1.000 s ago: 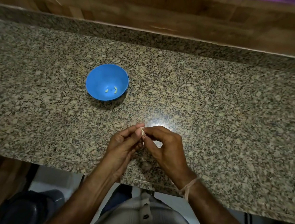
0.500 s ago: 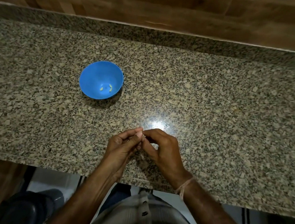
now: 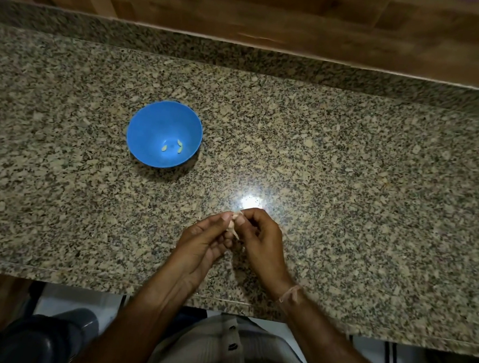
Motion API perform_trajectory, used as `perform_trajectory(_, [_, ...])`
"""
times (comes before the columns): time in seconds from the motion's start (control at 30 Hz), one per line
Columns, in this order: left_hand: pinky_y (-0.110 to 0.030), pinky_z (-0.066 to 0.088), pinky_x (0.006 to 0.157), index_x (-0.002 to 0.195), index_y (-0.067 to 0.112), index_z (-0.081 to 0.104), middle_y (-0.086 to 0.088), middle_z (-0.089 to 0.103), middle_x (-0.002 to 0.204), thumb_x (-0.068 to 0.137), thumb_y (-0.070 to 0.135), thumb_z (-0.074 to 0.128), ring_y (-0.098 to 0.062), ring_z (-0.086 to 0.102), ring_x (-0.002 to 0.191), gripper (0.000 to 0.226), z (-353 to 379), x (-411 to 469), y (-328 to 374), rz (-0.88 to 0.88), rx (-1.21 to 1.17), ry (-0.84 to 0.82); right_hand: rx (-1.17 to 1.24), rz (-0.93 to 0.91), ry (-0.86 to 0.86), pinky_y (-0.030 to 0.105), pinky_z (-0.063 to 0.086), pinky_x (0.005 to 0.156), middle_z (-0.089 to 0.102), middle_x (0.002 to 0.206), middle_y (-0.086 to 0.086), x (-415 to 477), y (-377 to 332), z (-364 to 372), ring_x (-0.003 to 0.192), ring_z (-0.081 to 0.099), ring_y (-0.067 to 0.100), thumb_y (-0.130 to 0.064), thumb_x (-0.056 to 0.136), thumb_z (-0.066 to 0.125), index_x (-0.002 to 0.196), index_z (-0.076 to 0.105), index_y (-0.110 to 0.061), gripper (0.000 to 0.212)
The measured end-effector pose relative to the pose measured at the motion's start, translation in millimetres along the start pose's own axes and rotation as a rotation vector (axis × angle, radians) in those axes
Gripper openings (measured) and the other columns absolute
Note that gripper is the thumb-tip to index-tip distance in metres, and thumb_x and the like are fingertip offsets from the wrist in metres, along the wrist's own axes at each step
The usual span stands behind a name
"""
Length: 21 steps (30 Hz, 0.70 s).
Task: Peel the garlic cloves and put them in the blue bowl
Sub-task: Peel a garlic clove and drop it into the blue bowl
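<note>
1. Speckled granite in grey, tan and black forms the countertop [image 3: 362, 168], and the blue bowl [image 3: 141, 122] is set upright on it.
2. Behind the bowl, a low upstand [image 3: 186, 44] of the same stone is seen. A wall of brown wooden blocks [image 3: 246, 7] rises beyond it.
3. Small pale peeled cloves [image 3: 179, 145] are seen on the bowl's floor, close together. At least two are made out, but an exact count cannot be given.
4. To the right of the bowl and nearer the person, a bright patch of reflected light [image 3: 249, 202] is thrown back by the polished stone.
5. Well apart from the bowl, on that same side and just nearer than the glare, a garlic clove [image 3: 232, 223] is held above the stone between both hands.
6. The clove is pinched by the thumb and forefinger tips of the left hand [image 3: 199, 244], with the other fingers loosely curled beneath it.
7. The top of the clove is gripped by the curled fingertips of the right hand [image 3: 262, 240]. A pale sliver of skin appears to hang from the clove.
8. A thin pale thread [image 3: 291, 292] is worn around the right wrist.
9. Past the counter's front edge, on the side away from the bowl, a striped buttoned shirt [image 3: 213, 351] and a strip of pale floor [image 3: 60, 299] are seen.
10. A dark rounded object [image 3: 39, 337] is seen on the floor. What it is cannot be told.
</note>
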<state>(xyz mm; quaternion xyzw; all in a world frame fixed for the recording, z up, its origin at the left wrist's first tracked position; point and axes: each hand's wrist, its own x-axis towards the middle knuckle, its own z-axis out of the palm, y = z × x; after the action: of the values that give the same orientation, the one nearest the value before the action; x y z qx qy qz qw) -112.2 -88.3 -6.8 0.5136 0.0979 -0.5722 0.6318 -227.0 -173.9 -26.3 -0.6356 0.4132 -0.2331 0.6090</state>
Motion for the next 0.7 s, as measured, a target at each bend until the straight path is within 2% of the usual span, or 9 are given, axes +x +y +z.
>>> perform_trajectory(0.07, [-0.023, 0.056, 0.066, 0.110, 0.010, 0.078, -0.005, 0.073, 0.086, 0.079, 0.029, 0.083, -0.011, 0.065, 0.071, 0.036, -2.5, 7.6, 5.2, 0.059, 0.159, 0.079, 0.012, 0.084, 0.023, 0.039, 0.058, 0.074, 0.073, 0.087, 0.008, 1.8, 6.8, 2.1, 0.081, 0.070, 0.019, -0.015, 0.105, 0.063, 0.097, 0.069, -0.010, 0.011])
perform_trajectory(0.1, [-0.022, 0.055, 0.064, 0.108, 0.012, 0.078, -0.003, 0.073, 0.084, 0.081, 0.029, 0.085, -0.013, 0.065, 0.071, 0.033, -6.3, 14.1, 7.9, 0.139, 0.325, 0.147, 0.000, 0.118, 0.035, 0.037, 0.059, 0.073, 0.074, 0.085, 0.007, 2.8, 10.9, 1.1, 0.079, 0.071, 0.019, -0.015, 0.104, 0.064, 0.097, 0.069, -0.010, 0.010])
perform_trajectory(0.2, [-0.008, 0.046, 0.062, 0.104, 0.018, 0.074, 0.001, 0.070, 0.096, 0.085, 0.024, 0.086, -0.010, 0.067, 0.079, 0.024, -23.8, 36.6, 15.6, 0.514, 0.945, 0.329, -0.113, 0.164, 0.035, 0.034, 0.062, 0.078, 0.077, 0.086, -0.001, 3.9, 25.7, -6.1, 0.083, 0.073, 0.017, -0.019, 0.098, 0.073, 0.093, 0.074, -0.016, 0.006])
perform_trajectory(0.23, [-0.009, 0.044, 0.063, 0.104, 0.019, 0.072, 0.001, 0.065, 0.100, 0.085, 0.023, 0.086, -0.011, 0.065, 0.081, 0.024, -29.8, 43.3, 16.8, 0.610, 1.099, 0.320, -0.149, 0.173, 0.026, 0.035, 0.062, 0.078, 0.077, 0.086, -0.002, 3.1, 29.1, -8.1, 0.083, 0.073, 0.016, -0.020, 0.096, 0.076, 0.091, 0.075, -0.018, 0.006])
perform_trajectory(0.3, [-0.024, 0.043, 0.065, 0.106, 0.018, 0.068, -0.001, 0.057, 0.103, 0.087, 0.021, 0.084, -0.018, 0.061, 0.082, 0.025, -38.6, 53.6, 16.8, 0.706, 1.298, 0.256, -0.201, 0.190, 0.014, 0.035, 0.063, 0.077, 0.078, 0.083, -0.002, 0.9, 34.6, -10.8, 0.081, 0.074, 0.015, -0.019, 0.092, 0.080, 0.088, 0.077, -0.017, 0.006])
perform_trajectory(0.37, [-0.029, 0.040, 0.067, 0.112, 0.017, 0.065, -0.002, 0.054, 0.108, 0.088, 0.022, 0.083, -0.022, 0.060, 0.087, 0.030, -43.6, 57.3, 15.6, 0.738, 1.412, 0.216, -0.226, 0.201, -0.005, 0.033, 0.063, 0.076, 0.078, 0.082, -0.003, -1.7, 36.8, -12.3, 0.079, 0.074, 0.012, -0.015, 0.090, 0.082, 0.086, 0.077, -0.015, 0.007])
perform_trajectory(0.47, [-0.035, 0.045, 0.072, 0.126, 0.017, 0.058, -0.004, 0.051, 0.120, 0.086, 0.027, 0.084, -0.023, 0.055, 0.103, 0.049, -45.0, 46.1, 6.3, 0.844, 1.520, 0.282, -0.280, 0.189, -0.055, 0.034, 0.063, 0.077, 0.078, 0.082, -0.004, -3.4, 37.0, -11.6, 0.079, 0.074, 0.010, -0.010, 0.088, 0.081, 0.083, 0.076, -0.017, 0.010])
perform_trajectory(0.53, [-0.038, 0.046, 0.073, 0.122, 0.018, 0.056, -0.004, 0.053, 0.116, 0.090, 0.030, 0.080, -0.024, 0.053, 0.102, 0.042, -45.3, 30.7, -9.1, 0.923, 1.532, 0.297, -0.342, 0.170, -0.089, 0.038, 0.062, 0.076, 0.077, 0.079, -0.005, -3.9, 38.1, -7.6, 0.078, 0.073, 0.011, -0.009, 0.087, 0.080, 0.079, 0.074, -0.018, 0.013])
perform_trajectory(0.7, [-0.033, 0.045, 0.063, 0.117, 0.029, 0.057, 0.010, 0.054, 0.110, 0.096, 0.038, 0.069, -0.015, 0.060, 0.098, 0.025, -59.6, 19.2, -47.0, 0.721, 1.452, 0.196, -0.573, 0.114, -0.098, 0.040, 0.057, 0.065, 0.071, 0.071, -0.010, -0.7, 40.7, 2.1, 0.069, 0.067, 0.007, -0.002, 0.084, 0.074, 0.073, 0.069, -0.018, 0.020])
